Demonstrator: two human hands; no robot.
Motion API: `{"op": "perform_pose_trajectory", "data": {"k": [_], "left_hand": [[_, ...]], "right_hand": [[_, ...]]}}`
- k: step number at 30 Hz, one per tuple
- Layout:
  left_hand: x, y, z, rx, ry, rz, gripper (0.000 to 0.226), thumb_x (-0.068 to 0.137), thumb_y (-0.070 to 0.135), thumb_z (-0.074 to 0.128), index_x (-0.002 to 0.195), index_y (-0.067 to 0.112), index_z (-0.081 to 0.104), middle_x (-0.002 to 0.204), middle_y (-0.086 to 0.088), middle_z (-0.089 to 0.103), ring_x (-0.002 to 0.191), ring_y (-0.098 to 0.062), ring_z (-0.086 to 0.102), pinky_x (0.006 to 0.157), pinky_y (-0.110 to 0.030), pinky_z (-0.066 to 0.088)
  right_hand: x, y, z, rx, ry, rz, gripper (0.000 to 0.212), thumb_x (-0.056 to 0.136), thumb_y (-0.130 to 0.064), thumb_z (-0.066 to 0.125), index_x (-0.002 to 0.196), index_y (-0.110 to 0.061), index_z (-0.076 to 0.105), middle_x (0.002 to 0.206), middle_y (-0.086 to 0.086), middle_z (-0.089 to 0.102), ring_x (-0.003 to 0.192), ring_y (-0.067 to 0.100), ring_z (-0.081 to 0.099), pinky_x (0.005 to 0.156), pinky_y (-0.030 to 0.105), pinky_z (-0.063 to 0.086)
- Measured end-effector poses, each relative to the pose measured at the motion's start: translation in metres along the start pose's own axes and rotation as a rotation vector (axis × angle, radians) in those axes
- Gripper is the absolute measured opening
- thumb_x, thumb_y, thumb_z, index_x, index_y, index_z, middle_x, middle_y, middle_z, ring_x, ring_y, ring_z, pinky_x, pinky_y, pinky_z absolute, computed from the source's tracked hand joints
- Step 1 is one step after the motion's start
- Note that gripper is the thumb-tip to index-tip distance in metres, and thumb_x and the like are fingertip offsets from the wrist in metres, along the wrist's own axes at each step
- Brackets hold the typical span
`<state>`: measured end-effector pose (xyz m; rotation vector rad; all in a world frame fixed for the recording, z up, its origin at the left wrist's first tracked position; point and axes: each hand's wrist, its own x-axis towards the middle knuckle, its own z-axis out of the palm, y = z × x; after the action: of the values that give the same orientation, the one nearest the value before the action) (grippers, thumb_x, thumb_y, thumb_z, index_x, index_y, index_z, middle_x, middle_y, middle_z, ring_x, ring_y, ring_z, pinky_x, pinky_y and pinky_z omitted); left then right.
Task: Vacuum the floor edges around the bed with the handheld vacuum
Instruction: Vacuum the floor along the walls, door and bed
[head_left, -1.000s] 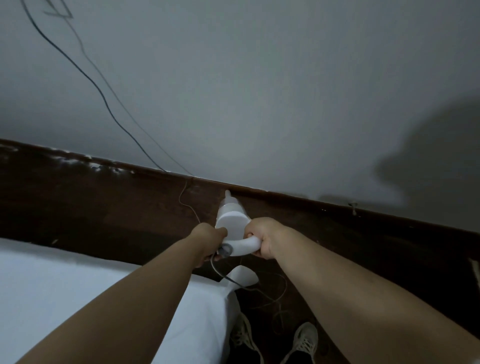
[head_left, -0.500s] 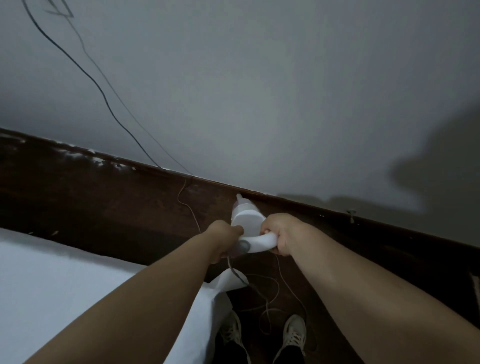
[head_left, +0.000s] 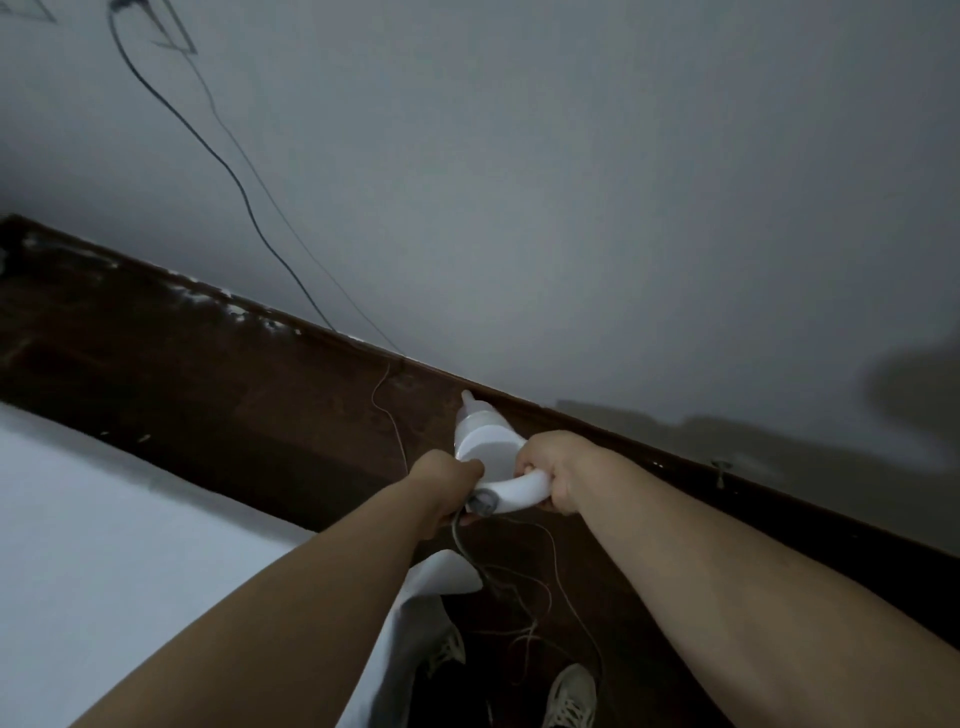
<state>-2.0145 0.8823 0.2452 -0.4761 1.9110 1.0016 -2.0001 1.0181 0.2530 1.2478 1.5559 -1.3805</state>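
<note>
A white handheld vacuum is held out in front of me, its narrow nozzle pointing at the line where the dark floor meets the grey wall. My right hand grips the curved white handle. My left hand is closed at the handle's rear end, where a grey cord leaves the vacuum. The white bed fills the lower left, and its corner lies just below my left forearm.
A black cable runs down the wall to the floor edge. Thin loose cords lie tangled on the dark floor near my two white shoes. A small screw or hook sticks out at the wall base to the right.
The vacuum and both hands have shifted slightly to the right along the wall edge. The view has moved with them, showing less of the bed.
</note>
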Motion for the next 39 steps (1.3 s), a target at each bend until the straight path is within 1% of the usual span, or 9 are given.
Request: {"op": "perform_pose_trajectory", "data": {"k": [2,4,8,12,16,20,24,33,39], "left_hand": [[0.01,-0.001,-0.011,-0.019,0.015,-0.011,0.035,0.095,0.024,0.053,0.12,-0.001,0.051,0.096,-0.016,0.063,0.088,-0.028,0.065,0.08,-0.036,0.055],[0.019,-0.001,-0.018,-0.018,0.008,-0.015,0.034,0.095,0.024,0.052,0.119,0.0,0.051,0.099,-0.018,0.063,0.093,-0.031,0.066,0.084,-0.037,0.055],[0.038,-0.001,-0.038,-0.037,-0.008,-0.024,0.035,0.095,0.026,0.052,0.12,0.002,0.05,0.108,-0.019,0.062,0.098,-0.032,0.065,0.078,-0.035,0.054],[0.055,0.0,-0.07,-0.065,0.037,-0.038,0.036,0.094,0.027,0.053,0.118,0.0,0.051,0.105,-0.018,0.063,0.087,-0.028,0.065,0.067,-0.033,0.054],[0.073,-0.004,-0.105,-0.084,0.086,-0.066,0.036,0.095,0.027,0.052,0.122,0.002,0.05,0.108,-0.016,0.062,0.097,-0.03,0.064,0.078,-0.035,0.053],[0.092,-0.014,-0.135,-0.097,0.116,-0.107,0.034,0.096,0.027,0.051,0.122,0.004,0.051,0.105,-0.016,0.062,0.088,-0.028,0.064,0.061,-0.029,0.051],[0.107,-0.02,-0.153,-0.13,0.128,-0.122,0.035,0.095,0.027,0.051,0.122,0.005,0.051,0.105,-0.016,0.062,0.09,-0.029,0.065,0.06,-0.029,0.05],[0.095,0.003,-0.143,-0.119,0.052,-0.102,0.033,0.096,0.024,0.049,0.12,0.001,0.048,0.106,-0.02,0.062,0.069,-0.023,0.062,0.045,-0.025,0.045],[0.072,0.025,-0.102,-0.072,-0.008,-0.063,0.03,0.096,0.023,0.048,0.118,0.002,0.048,0.106,-0.02,0.062,0.074,-0.024,0.062,0.051,-0.026,0.048]], "right_hand": [[0.005,-0.009,0.009,-0.01,-0.009,-0.002,0.048,0.083,0.002,0.056,0.13,-0.007,0.048,0.112,0.017,0.052,0.108,0.032,0.056,0.095,0.042,0.051],[0.008,-0.017,0.014,-0.019,-0.015,0.009,0.048,0.084,0.002,0.056,0.13,-0.008,0.048,0.109,0.017,0.052,0.107,0.031,0.057,0.094,0.042,0.051],[0.015,-0.041,0.032,-0.051,-0.015,0.015,0.05,0.082,0.003,0.058,0.13,-0.009,0.049,0.111,0.017,0.054,0.103,0.031,0.059,0.092,0.043,0.053],[0.02,-0.068,0.057,-0.062,-0.023,-0.007,0.05,0.081,0.005,0.057,0.128,-0.01,0.048,0.114,0.017,0.053,0.105,0.031,0.058,0.092,0.043,0.053],[0.031,-0.095,0.093,-0.094,-0.046,-0.032,0.04,0.081,0.006,0.056,0.117,-0.01,0.05,0.111,0.016,0.053,0.104,0.031,0.058,0.092,0.044,0.053],[0.048,-0.114,0.13,-0.153,-0.073,-0.047,0.045,0.08,0.006,0.056,0.122,-0.01,0.054,0.11,0.017,0.056,0.103,0.031,0.06,0.091,0.046,0.052],[0.06,-0.127,0.151,-0.193,-0.077,-0.039,0.046,0.078,0.004,0.058,0.121,-0.01,0.055,0.11,0.017,0.056,0.103,0.031,0.06,0.091,0.046,0.052],[0.053,-0.134,0.123,-0.197,-0.049,-0.023,0.041,0.083,0.004,0.055,0.122,-0.008,0.052,0.114,0.017,0.056,0.107,0.031,0.059,0.095,0.045,0.051],[0.042,-0.115,0.077,-0.21,-0.003,-0.001,0.039,0.08,0.005,0.057,0.118,-0.006,0.055,0.112,0.019,0.058,0.103,0.033,0.062,0.093,0.046,0.052]]}}
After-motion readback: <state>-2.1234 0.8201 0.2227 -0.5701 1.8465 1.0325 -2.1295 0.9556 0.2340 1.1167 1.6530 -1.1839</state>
